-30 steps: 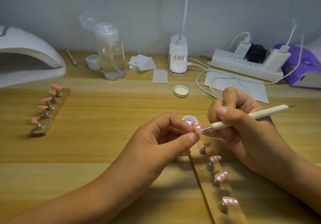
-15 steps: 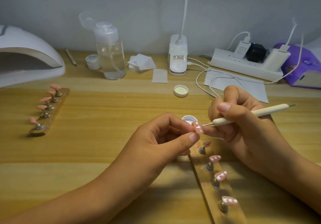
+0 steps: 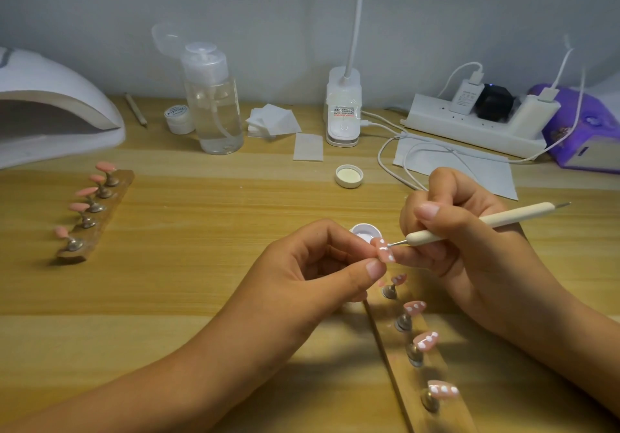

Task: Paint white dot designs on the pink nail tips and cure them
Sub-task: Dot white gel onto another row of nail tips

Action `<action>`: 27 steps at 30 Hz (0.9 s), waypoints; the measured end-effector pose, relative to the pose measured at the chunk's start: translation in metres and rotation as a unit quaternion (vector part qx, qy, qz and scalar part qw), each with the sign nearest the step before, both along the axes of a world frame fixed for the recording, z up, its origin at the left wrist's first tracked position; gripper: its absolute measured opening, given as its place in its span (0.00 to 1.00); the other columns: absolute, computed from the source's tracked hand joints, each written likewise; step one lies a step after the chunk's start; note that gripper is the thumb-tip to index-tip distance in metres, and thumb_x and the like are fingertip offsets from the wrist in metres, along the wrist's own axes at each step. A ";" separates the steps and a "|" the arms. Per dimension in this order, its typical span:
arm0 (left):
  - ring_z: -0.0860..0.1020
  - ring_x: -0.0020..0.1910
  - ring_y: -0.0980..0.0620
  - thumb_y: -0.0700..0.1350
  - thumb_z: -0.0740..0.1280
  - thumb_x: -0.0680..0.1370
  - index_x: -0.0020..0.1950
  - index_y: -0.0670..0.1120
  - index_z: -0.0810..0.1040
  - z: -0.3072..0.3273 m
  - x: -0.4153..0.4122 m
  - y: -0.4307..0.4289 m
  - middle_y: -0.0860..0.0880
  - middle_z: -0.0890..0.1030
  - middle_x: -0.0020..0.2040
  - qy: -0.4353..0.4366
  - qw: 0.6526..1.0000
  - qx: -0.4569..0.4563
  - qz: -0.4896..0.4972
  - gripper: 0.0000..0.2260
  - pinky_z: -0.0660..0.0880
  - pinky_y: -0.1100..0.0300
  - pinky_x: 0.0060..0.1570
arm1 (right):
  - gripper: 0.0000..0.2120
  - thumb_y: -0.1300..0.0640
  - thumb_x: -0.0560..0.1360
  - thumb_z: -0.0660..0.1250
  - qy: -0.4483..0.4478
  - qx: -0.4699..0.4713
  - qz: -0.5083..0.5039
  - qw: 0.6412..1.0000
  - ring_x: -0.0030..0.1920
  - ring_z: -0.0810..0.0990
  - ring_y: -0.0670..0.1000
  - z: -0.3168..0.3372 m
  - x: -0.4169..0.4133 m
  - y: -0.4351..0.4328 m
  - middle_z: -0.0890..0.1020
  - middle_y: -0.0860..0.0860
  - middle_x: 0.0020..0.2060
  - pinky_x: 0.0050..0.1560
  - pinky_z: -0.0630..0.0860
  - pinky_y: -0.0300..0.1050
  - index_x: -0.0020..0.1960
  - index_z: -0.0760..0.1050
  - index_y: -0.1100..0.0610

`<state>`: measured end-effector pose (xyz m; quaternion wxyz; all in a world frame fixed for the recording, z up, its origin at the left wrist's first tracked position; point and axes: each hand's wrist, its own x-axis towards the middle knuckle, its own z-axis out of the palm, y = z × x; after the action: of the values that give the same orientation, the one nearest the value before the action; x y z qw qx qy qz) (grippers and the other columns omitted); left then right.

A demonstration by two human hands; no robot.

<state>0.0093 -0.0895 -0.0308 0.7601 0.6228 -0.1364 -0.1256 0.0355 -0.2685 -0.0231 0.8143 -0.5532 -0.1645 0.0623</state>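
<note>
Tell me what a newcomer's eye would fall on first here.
At centre, the left hand pinches a pink nail tip while the right hand holds a white dotting tool with its point on that tip. Just below, toward the lower right, a wooden strip carries dotted tips. A second strip at the left carries plain pink tips, in front of the white curing lamp.
</note>
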 end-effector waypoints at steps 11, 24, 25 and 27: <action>0.78 0.35 0.59 0.42 0.71 0.69 0.39 0.51 0.83 -0.001 0.000 0.001 0.53 0.81 0.36 -0.002 1.000 0.007 -0.003 0.04 0.75 0.68 0.38 | 0.09 0.60 0.67 0.67 0.000 -0.003 0.005 1.000 0.28 0.74 0.42 0.000 0.000 0.000 0.74 0.48 0.27 0.33 0.79 0.37 0.31 0.72 0.52; 0.77 0.35 0.59 0.42 0.72 0.68 0.39 0.50 0.83 0.000 0.000 0.001 0.53 0.82 0.37 -0.007 1.000 0.012 -0.010 0.03 0.74 0.68 0.39 | 0.09 0.58 0.69 0.67 0.008 -0.005 0.004 1.000 0.28 0.74 0.42 0.002 0.000 -0.001 0.73 0.48 0.26 0.33 0.79 0.38 0.31 0.72 0.52; 0.77 0.35 0.59 0.43 0.72 0.68 0.39 0.50 0.83 0.000 0.000 0.001 0.53 0.82 0.37 -0.006 1.000 0.012 -0.009 0.03 0.74 0.68 0.39 | 0.09 0.58 0.69 0.67 0.009 -0.005 0.003 1.000 0.28 0.74 0.42 0.002 0.000 -0.001 0.73 0.48 0.26 0.33 0.79 0.38 0.31 0.72 0.52; 0.77 0.35 0.59 0.43 0.73 0.68 0.39 0.50 0.83 0.000 0.000 0.001 0.52 0.82 0.38 -0.005 1.000 0.014 -0.010 0.03 0.74 0.68 0.39 | 0.09 0.58 0.69 0.68 0.011 -0.006 -0.001 1.000 0.28 0.73 0.43 0.001 0.000 -0.001 0.72 0.49 0.26 0.33 0.79 0.38 0.31 0.72 0.52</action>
<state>0.0088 -0.0889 -0.0309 0.7494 0.6325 -0.1446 -0.1317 0.0358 -0.2699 -0.0218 0.8127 -0.5578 -0.1539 0.0685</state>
